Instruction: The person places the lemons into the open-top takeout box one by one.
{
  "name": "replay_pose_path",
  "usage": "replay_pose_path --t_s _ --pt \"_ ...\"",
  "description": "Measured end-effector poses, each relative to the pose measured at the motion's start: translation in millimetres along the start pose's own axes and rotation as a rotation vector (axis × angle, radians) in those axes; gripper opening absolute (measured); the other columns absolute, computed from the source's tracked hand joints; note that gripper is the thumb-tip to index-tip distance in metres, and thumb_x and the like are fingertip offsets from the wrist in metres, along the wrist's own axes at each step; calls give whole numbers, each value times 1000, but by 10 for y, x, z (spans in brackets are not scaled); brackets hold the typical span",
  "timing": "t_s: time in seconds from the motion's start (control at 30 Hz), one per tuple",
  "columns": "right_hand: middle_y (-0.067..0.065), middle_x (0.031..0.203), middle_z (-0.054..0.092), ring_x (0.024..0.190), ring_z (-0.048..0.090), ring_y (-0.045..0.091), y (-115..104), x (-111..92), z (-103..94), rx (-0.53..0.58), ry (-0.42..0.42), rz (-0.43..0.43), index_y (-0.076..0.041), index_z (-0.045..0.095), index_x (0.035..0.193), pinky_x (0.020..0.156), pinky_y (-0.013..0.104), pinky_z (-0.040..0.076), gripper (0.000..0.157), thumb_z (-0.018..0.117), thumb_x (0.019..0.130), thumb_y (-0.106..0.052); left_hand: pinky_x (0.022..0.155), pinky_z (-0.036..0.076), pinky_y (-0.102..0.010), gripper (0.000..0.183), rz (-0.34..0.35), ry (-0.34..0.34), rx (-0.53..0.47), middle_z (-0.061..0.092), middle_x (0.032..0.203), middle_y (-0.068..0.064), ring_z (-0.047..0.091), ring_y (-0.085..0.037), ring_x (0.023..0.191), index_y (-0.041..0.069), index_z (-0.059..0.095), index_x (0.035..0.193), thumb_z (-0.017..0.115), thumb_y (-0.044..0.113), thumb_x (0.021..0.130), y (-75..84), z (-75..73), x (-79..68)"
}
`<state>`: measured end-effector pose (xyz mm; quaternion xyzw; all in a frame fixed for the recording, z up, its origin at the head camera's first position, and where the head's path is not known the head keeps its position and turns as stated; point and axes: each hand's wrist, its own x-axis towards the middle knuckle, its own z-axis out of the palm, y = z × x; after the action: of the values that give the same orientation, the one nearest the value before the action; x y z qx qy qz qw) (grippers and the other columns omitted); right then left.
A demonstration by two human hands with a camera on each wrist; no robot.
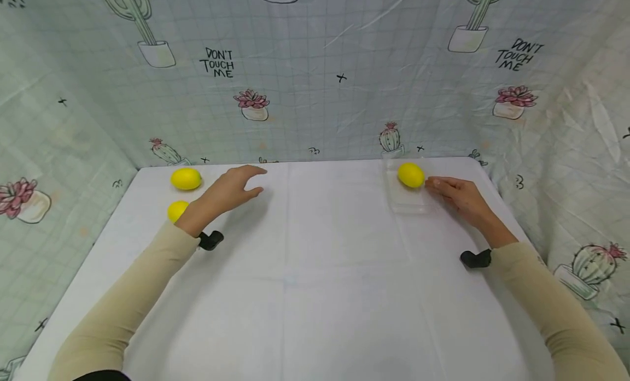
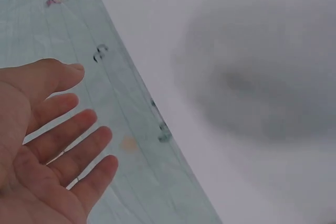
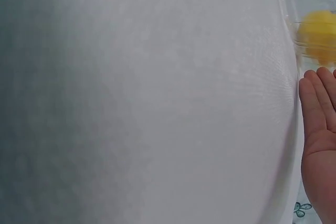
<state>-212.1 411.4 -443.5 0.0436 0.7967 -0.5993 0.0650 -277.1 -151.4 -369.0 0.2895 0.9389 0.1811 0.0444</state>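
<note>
One yellow lemon [image 1: 410,175] is noted in the clear tray [image 1: 407,206], just left of the nearer right hand [image 1: 456,197], whose fingers are held straight and together, while the left hand [image 1: 223,192], thumb and fingers spread, is held well apart.

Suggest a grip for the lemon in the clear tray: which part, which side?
Probably grip the lemon across its rounded middle, from above: it sits inside the tray, whose walls would likely hinder a low sideways approach. The right hand is nearest, by the tray's right side, so it could lift and come down over the fruit.
</note>
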Motion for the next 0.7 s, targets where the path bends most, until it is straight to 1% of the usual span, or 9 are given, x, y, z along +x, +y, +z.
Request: replay_pose_path --t_s 0.13,0.27,0.33,0.47,0.57,0.63,0.7 --pt "-10 138 64 117 58 -11 4 -8 13 -3 -3 5 -2 46 151 100 14 45 69 60 100 -47 113 40 -56 51 -17 -12 32 53 146 -21 47 -41 136 0 53 144 69 13 98 -205 -116 -267" --pt "-8 138 64 118 59 -9 -10 -15 8 -15 -7 2 -2 48 150 100 14 46 66 59 101 -45 112 39 -59 52 -7 -41 73 52 146 -23 45 -43 137 -1 52 143 70 11 96 -401 -267 -491" --pt "-6 138 64 118 59 -8 -23 -14 2 -43 -9 -3 -2 49 149 99 13 46 65 58 102 -45 111 39 -60 52 0 -56 95 52 146 -23 45 -44 136 -2 53 143 71 10 95 -498 -346 -600" --pt "-1 143 61 118 58 -8 -66 -11 -7 -85 -20 3 -3 48 150 99 13 46 66 57 102 -47 111 38 -62 54 -12 -110 104 50 147 -24 43 -45 137 1 53 143 72 9 94 -704 -461 -822" --pt "1 145 59 121 57 -7 -79 -18 -19 -104 -24 15 -3 46 151 100 14 45 69 56 102 -50 111 35 -64 57 -47 -143 96 48 149 -24 41 -45 138 2 52 145 74 12 93 -847 -502 -956" --pt "1 144 60 121 57 -7 -68 -25 -22 -100 -22 23 -2 45 151 100 13 45 70 56 101 -50 112 33 -66 59 -73 -152 91 47 150 -25 39 -47 139 2 51 145 75 15 93 -929 -519 -1030" --pt "-3 142 62 120 57 -7 -49 -30 -23 -96 -17 31 -2 45 151 99 12 45 70 56 101 -51 111 32 -68 62 -111 -153 105 46 149 -27 38 -49 138 -1 50 145 75 21 93 -989 -532 -1090"
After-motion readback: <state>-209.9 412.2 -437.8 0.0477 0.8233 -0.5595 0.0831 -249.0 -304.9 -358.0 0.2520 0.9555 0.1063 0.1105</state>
